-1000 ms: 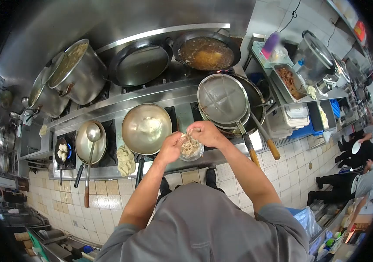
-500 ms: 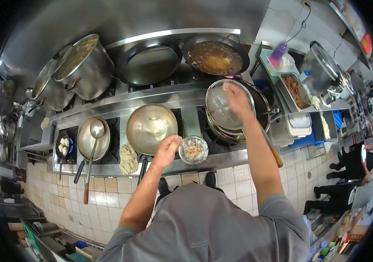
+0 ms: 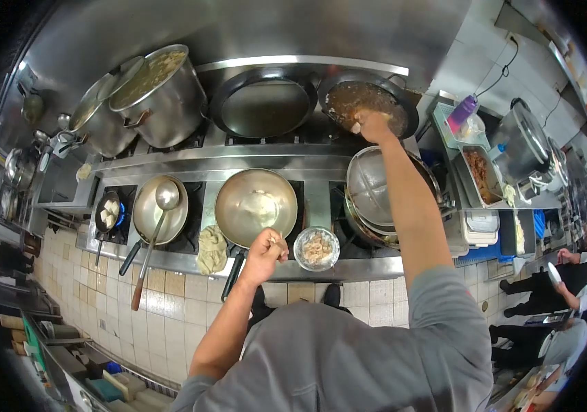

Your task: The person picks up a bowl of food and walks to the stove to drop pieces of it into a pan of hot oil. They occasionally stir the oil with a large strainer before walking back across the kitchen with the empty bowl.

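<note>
My right hand (image 3: 374, 128) reaches over the back-right wok (image 3: 410, 110), low above its bubbling brown oil. Its fingers look pinched together, and what they hold, if anything, is hidden. My left hand (image 3: 264, 254) is closed just left of a small bowl (image 3: 336, 257) of pale, coated pieces (image 3: 317, 248). Pale bits show at its fingertips, too small to name. Behind this hand a wide, shiny pan (image 3: 256, 206) sits on a burner. Under my right forearm a round mesh strainer (image 3: 367, 182) rests on a pot.
A ladle (image 3: 167, 196) lies across a pan at left, beside a small pan (image 3: 108, 211) over a blue flame. A crumpled cloth (image 3: 212, 250) lies on the stove's front edge. Large stockpots (image 3: 163, 110) and another wok (image 3: 262, 106) stand behind. People (image 3: 547, 295) stand far right.
My right hand has moved from above the strainer back to the wok of bubbling oil. My left hand has come slightly away from the bowl's rim. The camera view has shifted.
</note>
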Demonstrator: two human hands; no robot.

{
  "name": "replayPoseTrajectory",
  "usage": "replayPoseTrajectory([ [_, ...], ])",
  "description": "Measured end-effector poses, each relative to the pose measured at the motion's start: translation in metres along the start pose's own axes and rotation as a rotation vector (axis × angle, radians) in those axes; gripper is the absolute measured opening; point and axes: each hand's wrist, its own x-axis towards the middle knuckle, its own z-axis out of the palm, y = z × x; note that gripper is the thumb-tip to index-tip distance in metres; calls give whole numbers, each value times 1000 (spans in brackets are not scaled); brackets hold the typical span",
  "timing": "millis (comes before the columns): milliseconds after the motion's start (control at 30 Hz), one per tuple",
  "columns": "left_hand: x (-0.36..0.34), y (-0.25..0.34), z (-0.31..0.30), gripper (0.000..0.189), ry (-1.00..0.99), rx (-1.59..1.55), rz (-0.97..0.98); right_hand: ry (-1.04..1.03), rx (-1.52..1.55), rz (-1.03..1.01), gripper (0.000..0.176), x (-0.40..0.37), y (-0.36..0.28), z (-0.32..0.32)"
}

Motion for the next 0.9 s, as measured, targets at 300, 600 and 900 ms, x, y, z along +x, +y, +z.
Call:
replayPoseTrajectory([
  [300,33,14,7,39,-19,-622,-153,139,468,114,14,-99,-173,-73],
  [600,65,-13,35,46,-204,-908,-238,-26,490,-139,38,-226,-263,-44],
  [900,46,13,61,34,-63,-712,-355,-190,635,51,25,-213,-242,-40],
])
